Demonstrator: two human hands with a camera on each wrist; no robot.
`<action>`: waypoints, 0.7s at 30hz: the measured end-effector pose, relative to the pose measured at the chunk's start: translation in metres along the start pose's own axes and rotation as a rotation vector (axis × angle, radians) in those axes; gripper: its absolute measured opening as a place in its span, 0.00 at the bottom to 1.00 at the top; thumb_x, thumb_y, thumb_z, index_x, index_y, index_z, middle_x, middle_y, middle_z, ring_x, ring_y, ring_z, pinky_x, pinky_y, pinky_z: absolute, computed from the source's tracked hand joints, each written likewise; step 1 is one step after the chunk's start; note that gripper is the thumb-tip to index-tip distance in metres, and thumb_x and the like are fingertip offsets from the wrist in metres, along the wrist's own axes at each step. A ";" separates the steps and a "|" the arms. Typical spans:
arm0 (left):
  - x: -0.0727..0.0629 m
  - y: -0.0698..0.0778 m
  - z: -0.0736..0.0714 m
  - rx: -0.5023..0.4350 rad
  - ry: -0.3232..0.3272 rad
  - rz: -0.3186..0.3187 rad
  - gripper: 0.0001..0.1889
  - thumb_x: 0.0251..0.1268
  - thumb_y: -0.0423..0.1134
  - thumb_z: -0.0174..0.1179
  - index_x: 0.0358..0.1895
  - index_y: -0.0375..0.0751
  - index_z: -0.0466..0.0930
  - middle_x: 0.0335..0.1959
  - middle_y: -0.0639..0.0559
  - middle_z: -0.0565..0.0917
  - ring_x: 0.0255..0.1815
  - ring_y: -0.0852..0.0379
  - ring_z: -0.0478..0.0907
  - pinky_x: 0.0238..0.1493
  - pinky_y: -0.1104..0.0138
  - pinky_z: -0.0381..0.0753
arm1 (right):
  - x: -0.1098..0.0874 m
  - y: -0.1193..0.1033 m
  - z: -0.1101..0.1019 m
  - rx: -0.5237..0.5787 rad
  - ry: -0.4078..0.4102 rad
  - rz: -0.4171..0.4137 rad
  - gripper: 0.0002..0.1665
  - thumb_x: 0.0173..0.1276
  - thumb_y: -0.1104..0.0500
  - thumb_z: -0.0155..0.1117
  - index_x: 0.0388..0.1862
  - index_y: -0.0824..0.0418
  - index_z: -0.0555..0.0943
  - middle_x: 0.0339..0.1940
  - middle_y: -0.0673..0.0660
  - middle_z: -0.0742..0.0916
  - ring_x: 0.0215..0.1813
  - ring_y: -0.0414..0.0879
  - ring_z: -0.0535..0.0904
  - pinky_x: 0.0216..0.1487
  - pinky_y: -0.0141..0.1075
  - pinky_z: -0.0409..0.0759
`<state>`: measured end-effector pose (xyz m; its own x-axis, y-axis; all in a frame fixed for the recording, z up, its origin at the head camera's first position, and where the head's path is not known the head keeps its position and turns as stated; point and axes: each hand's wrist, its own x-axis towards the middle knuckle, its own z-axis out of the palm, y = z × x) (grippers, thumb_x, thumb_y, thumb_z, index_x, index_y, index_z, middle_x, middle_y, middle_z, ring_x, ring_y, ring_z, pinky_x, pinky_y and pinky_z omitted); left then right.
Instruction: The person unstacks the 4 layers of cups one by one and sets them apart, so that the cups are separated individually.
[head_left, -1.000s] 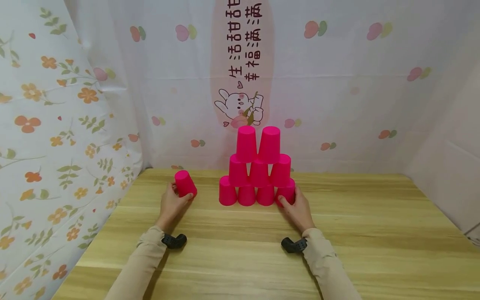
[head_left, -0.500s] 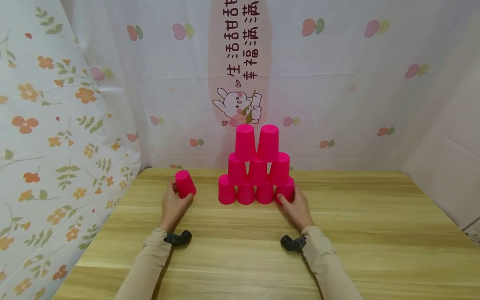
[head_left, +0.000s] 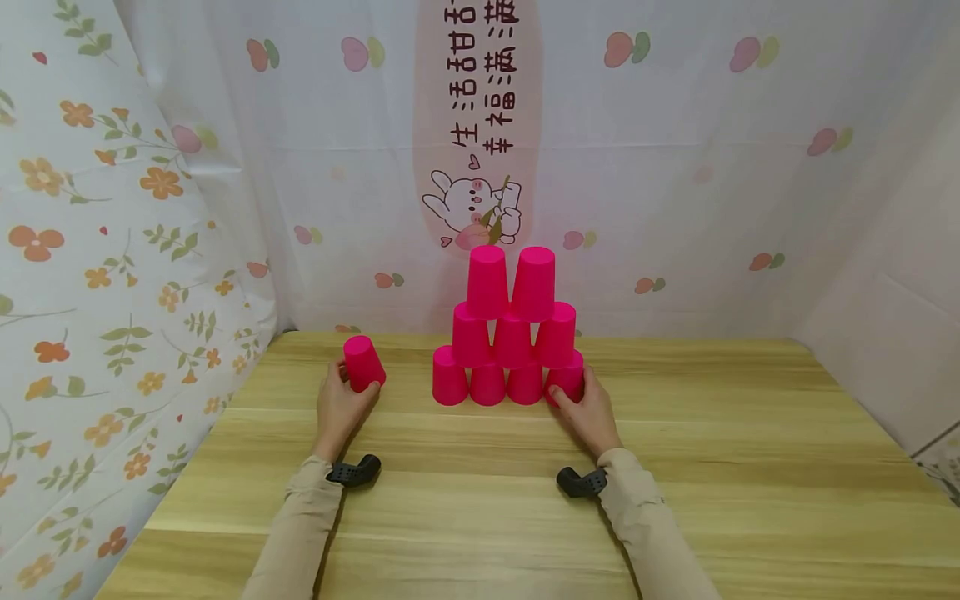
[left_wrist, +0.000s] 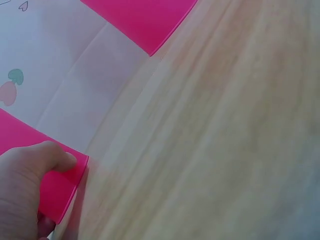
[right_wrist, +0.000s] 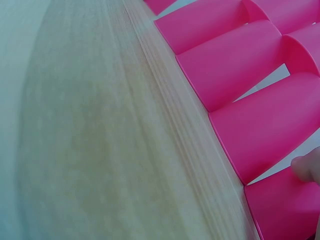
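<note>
A pink plastic cup (head_left: pixel 364 365), bottom up and leaning slightly left, is gripped by my left hand (head_left: pixel 343 410) at the left of the table. In the left wrist view the thumb (left_wrist: pixel 62 161) lies along the cup's side close to its rim. To the right stands a pyramid of matching upside-down cups (head_left: pixel 512 340): several along the bottom, three in the middle and two on top. My right hand (head_left: pixel 587 413) holds the bottom row's rightmost cup (head_left: pixel 567 373) between thumb and fingers. The right wrist view shows that row side by side, with the thumb on the end cup (right_wrist: pixel 280 207).
The wooden table (head_left: pixel 480 492) reaches back to a white printed curtain (head_left: pixel 675 183) close behind the pyramid. A flowered cloth (head_left: pixel 97 275) hangs along the left edge. Each wrist wears a black strap device, such as the left one (head_left: pixel 356 472).
The head view has shifted slightly, and my left forearm has swung a little to the right. Both hands keep their holds, and the pyramid stands the same.
</note>
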<state>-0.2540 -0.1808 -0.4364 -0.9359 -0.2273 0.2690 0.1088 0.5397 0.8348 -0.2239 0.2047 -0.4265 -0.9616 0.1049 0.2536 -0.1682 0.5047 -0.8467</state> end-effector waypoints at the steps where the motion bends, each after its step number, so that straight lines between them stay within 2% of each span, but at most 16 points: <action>1: 0.000 0.000 0.000 0.003 -0.001 -0.008 0.34 0.53 0.36 0.63 0.61 0.28 0.59 0.53 0.32 0.73 0.54 0.39 0.71 0.55 0.50 0.70 | 0.000 0.000 0.000 -0.001 -0.001 0.001 0.32 0.62 0.58 0.63 0.62 0.64 0.63 0.50 0.63 0.78 0.48 0.56 0.76 0.50 0.48 0.76; 11: -0.007 -0.002 -0.003 0.011 0.008 -0.007 0.35 0.51 0.37 0.66 0.61 0.29 0.61 0.53 0.32 0.74 0.53 0.39 0.72 0.54 0.50 0.70 | -0.004 0.004 0.000 0.008 -0.015 0.030 0.33 0.61 0.56 0.65 0.61 0.65 0.64 0.49 0.63 0.78 0.48 0.56 0.76 0.50 0.47 0.76; 15: -0.007 -0.003 -0.001 0.007 0.012 -0.017 0.40 0.51 0.42 0.67 0.64 0.29 0.57 0.55 0.33 0.73 0.55 0.40 0.71 0.54 0.51 0.71 | -0.004 0.004 0.000 -0.008 -0.008 0.026 0.34 0.60 0.56 0.65 0.62 0.66 0.64 0.49 0.63 0.78 0.48 0.56 0.76 0.50 0.47 0.75; 18: -0.004 0.001 -0.001 -0.054 0.054 -0.037 0.46 0.52 0.48 0.67 0.68 0.28 0.51 0.58 0.33 0.68 0.58 0.39 0.67 0.57 0.49 0.68 | -0.003 0.003 -0.001 -0.019 -0.004 0.028 0.34 0.61 0.55 0.65 0.62 0.66 0.64 0.49 0.63 0.78 0.48 0.56 0.76 0.50 0.47 0.76; 21: -0.001 0.005 -0.005 -0.195 0.116 -0.097 0.47 0.57 0.51 0.63 0.69 0.28 0.46 0.62 0.32 0.62 0.62 0.38 0.61 0.62 0.49 0.61 | -0.002 0.002 -0.001 -0.014 -0.006 0.037 0.35 0.60 0.55 0.66 0.62 0.65 0.64 0.50 0.63 0.78 0.48 0.55 0.76 0.50 0.47 0.76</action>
<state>-0.2512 -0.1816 -0.4298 -0.9017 -0.3677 0.2273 0.0937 0.3470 0.9332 -0.2216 0.2065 -0.4280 -0.9683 0.1187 0.2198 -0.1299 0.5122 -0.8490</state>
